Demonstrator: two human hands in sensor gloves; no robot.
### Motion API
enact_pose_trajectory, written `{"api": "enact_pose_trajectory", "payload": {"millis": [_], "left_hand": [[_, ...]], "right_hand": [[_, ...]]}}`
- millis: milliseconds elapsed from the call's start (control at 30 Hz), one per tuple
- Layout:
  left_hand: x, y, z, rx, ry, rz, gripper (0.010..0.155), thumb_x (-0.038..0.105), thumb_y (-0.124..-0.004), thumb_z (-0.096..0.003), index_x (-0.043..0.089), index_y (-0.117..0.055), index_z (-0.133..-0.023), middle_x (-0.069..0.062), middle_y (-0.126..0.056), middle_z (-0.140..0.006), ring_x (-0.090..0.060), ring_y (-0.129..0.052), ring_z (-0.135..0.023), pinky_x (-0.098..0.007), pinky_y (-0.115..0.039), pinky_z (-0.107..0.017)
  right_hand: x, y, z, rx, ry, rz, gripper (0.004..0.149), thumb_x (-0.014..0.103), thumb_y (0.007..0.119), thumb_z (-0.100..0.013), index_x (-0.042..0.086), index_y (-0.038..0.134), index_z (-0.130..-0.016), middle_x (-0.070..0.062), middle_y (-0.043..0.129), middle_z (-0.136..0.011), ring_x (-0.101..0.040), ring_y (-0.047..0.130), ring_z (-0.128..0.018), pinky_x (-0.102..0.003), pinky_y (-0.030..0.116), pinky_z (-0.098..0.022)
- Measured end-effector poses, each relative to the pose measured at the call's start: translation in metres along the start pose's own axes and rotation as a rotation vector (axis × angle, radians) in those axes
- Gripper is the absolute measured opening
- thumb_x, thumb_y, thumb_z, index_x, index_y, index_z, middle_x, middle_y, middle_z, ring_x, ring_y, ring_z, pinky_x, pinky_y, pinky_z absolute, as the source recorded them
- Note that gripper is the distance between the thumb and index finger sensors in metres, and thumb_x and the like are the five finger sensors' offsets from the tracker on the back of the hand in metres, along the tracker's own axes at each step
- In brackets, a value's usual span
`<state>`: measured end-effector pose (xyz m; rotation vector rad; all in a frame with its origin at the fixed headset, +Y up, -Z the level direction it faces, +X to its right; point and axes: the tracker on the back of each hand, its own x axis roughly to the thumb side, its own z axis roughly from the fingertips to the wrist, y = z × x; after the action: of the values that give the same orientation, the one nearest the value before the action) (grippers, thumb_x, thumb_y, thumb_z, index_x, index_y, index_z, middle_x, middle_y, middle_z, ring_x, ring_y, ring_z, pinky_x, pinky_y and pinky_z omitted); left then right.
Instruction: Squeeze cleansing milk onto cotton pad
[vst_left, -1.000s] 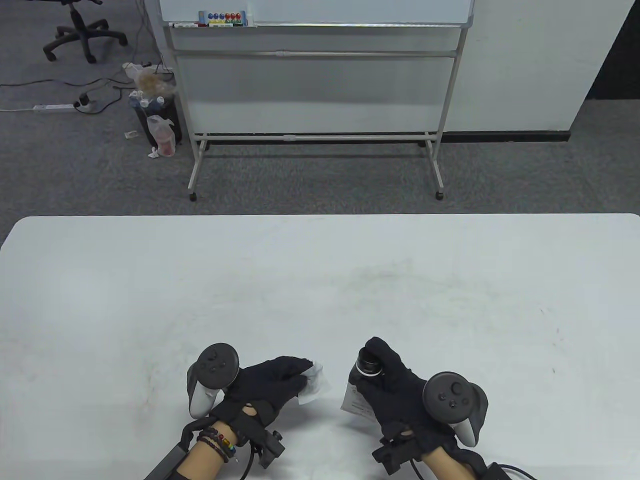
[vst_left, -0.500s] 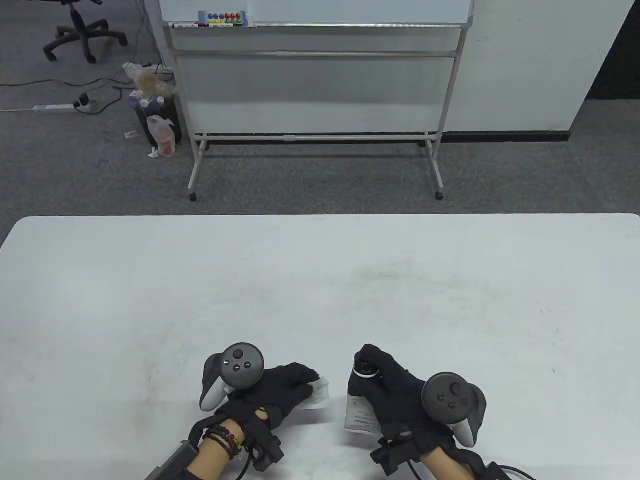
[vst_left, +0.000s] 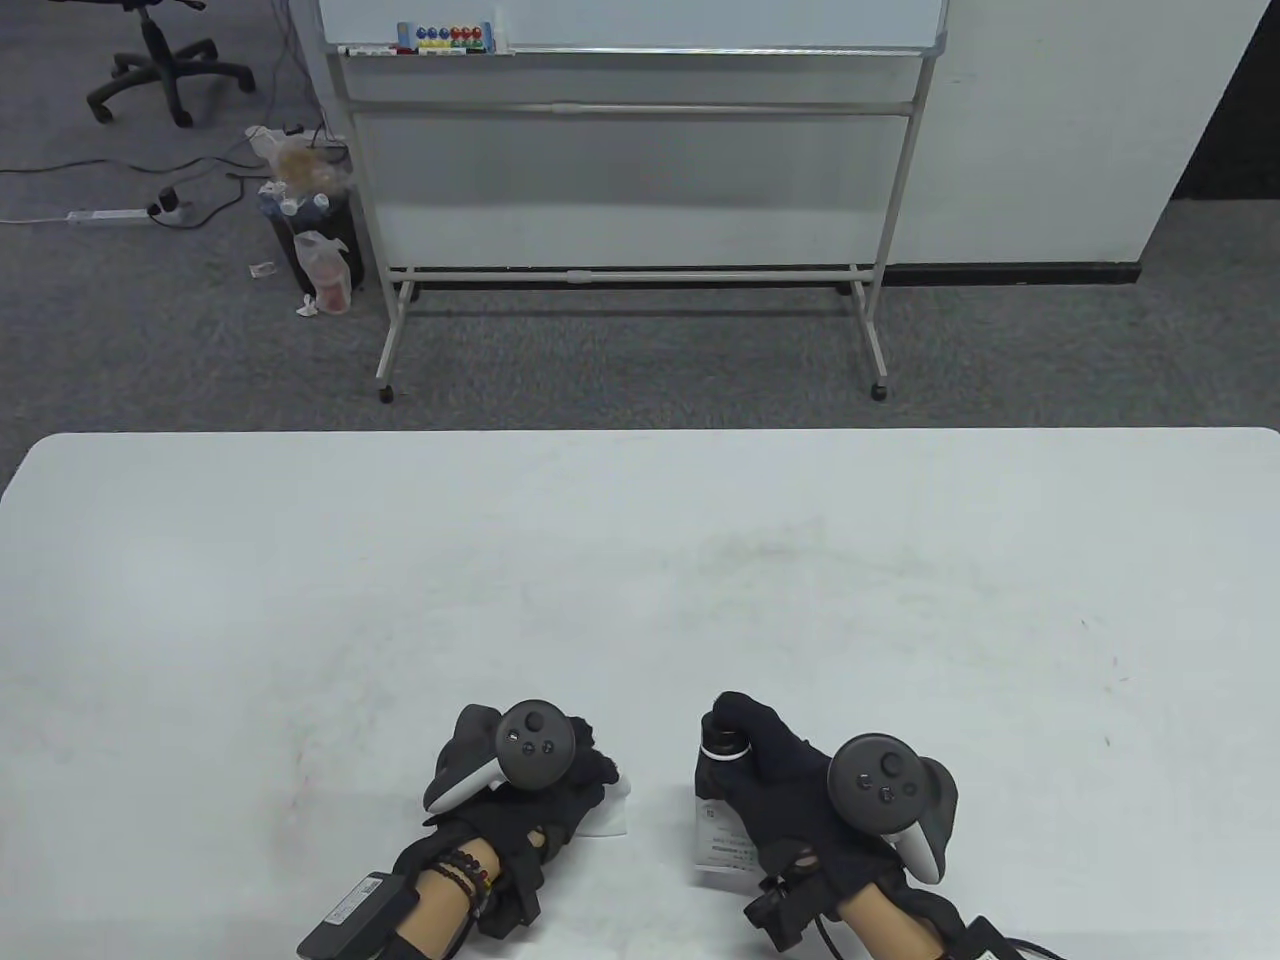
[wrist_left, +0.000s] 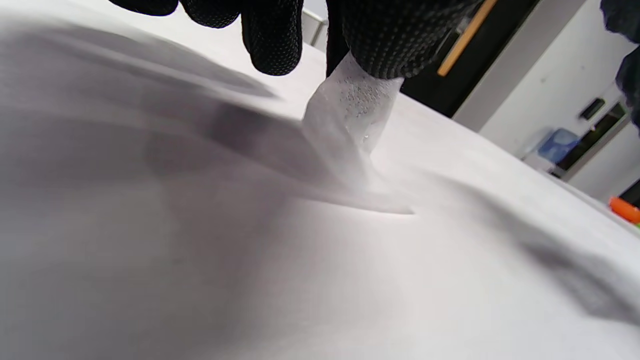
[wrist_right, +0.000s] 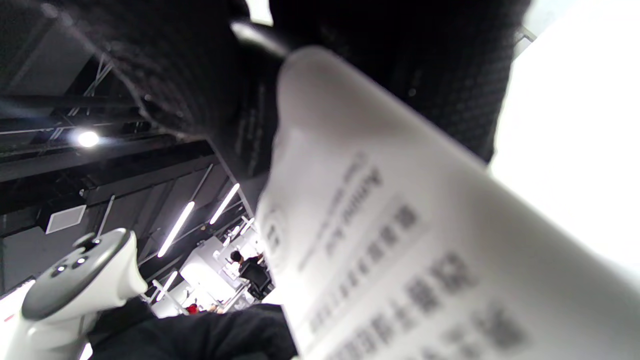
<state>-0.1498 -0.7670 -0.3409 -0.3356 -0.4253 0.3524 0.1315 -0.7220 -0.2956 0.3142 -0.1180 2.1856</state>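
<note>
The left hand (vst_left: 530, 800) pinches the cotton pad (wrist_left: 350, 125) down against the table (vst_left: 640, 560), just left of the tube (vst_left: 722, 820), which the right hand (vst_left: 800, 800) grips. The tube's nozzle is well off the pad, so squeezing now would likely spill milk onto the table.

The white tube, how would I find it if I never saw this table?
Look at the near edge of the white table. Two black-gloved hands are there, and the right hand grips the tube. It has a dark cap and printed writing, unlike the soft white cotton pad in the left hand.
</note>
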Motion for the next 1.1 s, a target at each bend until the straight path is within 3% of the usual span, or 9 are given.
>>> {"api": "enact_pose_trajectory", "payload": {"millis": [200, 433, 533, 633, 800, 967, 1100], "left_hand": [[-0.009, 0.005, 0.002, 0.038, 0.042, -0.060, 0.061, 0.038, -0.067, -0.0523, 0.023, -0.054, -0.110, -0.022, -0.045, -0.119, -0.052, -0.035, -0.107, -0.071, -0.042, -0.072], [-0.014, 0.025, 0.016, 0.135, 0.047, -0.095, 0.066, 0.045, -0.069, -0.0511, 0.022, -0.052, -0.111, -0.020, -0.041, -0.121, -0.051, -0.034, -0.108, -0.072, -0.041, -0.071], [-0.014, 0.036, 0.024, 0.175, 0.041, -0.139, 0.067, 0.046, -0.069, -0.0509, 0.022, -0.052, -0.111, -0.020, -0.041, -0.121, -0.051, -0.034, -0.108, -0.073, -0.040, -0.071], [-0.016, 0.044, 0.031, 0.212, 0.033, -0.147, 0.067, 0.046, -0.070, -0.0506, 0.022, -0.053, -0.111, -0.019, -0.042, -0.121, -0.051, -0.036, -0.108, -0.072, -0.041, -0.071], [-0.018, 0.049, 0.035, 0.218, 0.013, -0.136, 0.067, 0.047, -0.070, -0.0504, 0.022, -0.053, -0.111, -0.019, -0.042, -0.121, -0.051, -0.036, -0.109, -0.073, -0.041, -0.071], [-0.015, 0.050, 0.037, 0.226, -0.002, -0.153, 0.069, 0.048, -0.070, -0.0501, 0.021, -0.053, -0.111, -0.019, -0.043, -0.121, -0.051, -0.037, -0.108, -0.072, -0.042, -0.071], [-0.010, 0.050, 0.038, 0.225, -0.017, -0.167, 0.069, 0.049, -0.070, -0.0501, 0.021, -0.053, -0.111, -0.019, -0.043, -0.121, -0.051, -0.037, -0.109, -0.072, -0.042, -0.071]], "right_hand": [[-0.006, 0.007, -0.002, 0.032, 0.040, 0.038, 0.070, 0.041, 0.086, -0.039, 0.049, 0.050, -0.098, -0.005, 0.088, -0.087, -0.022, 0.110, -0.055, -0.038, 0.095, -0.038], [-0.021, 0.030, -0.023, 0.165, 0.230, 0.013, 0.078, 0.036, 0.094, -0.037, 0.042, 0.049, -0.100, -0.006, 0.087, -0.089, -0.023, 0.111, -0.060, -0.037, 0.095, -0.040], [-0.024, 0.043, -0.044, 0.259, 0.258, 0.159, 0.077, 0.037, 0.095, -0.035, 0.036, 0.054, -0.100, -0.007, 0.087, -0.090, -0.023, 0.107, -0.063, -0.037, 0.092, -0.043], [-0.021, 0.054, -0.059, 0.270, 0.289, 0.350, 0.076, 0.040, 0.095, -0.033, 0.032, 0.059, -0.100, -0.008, 0.090, -0.087, -0.021, 0.106, -0.059, -0.033, 0.091, -0.038], [-0.019, 0.068, -0.070, 0.319, 0.312, 0.497, 0.076, 0.042, 0.094, -0.033, 0.030, 0.060, -0.101, -0.008, 0.085, -0.091, -0.022, 0.098, -0.065, -0.032, 0.086, -0.041], [-0.010, 0.059, -0.064, 0.212, 0.220, 0.607, 0.078, 0.050, 0.090, -0.035, 0.030, 0.059, -0.103, -0.003, 0.080, -0.097, -0.026, 0.096, -0.077, -0.040, 0.084, -0.052], [0.009, 0.029, -0.045, 0.112, 0.125, 0.671, 0.078, 0.052, 0.086, -0.037, 0.032, 0.056, -0.106, -0.005, 0.070, -0.107, -0.034, 0.081, -0.097, -0.052, 0.073, -0.065]]}}
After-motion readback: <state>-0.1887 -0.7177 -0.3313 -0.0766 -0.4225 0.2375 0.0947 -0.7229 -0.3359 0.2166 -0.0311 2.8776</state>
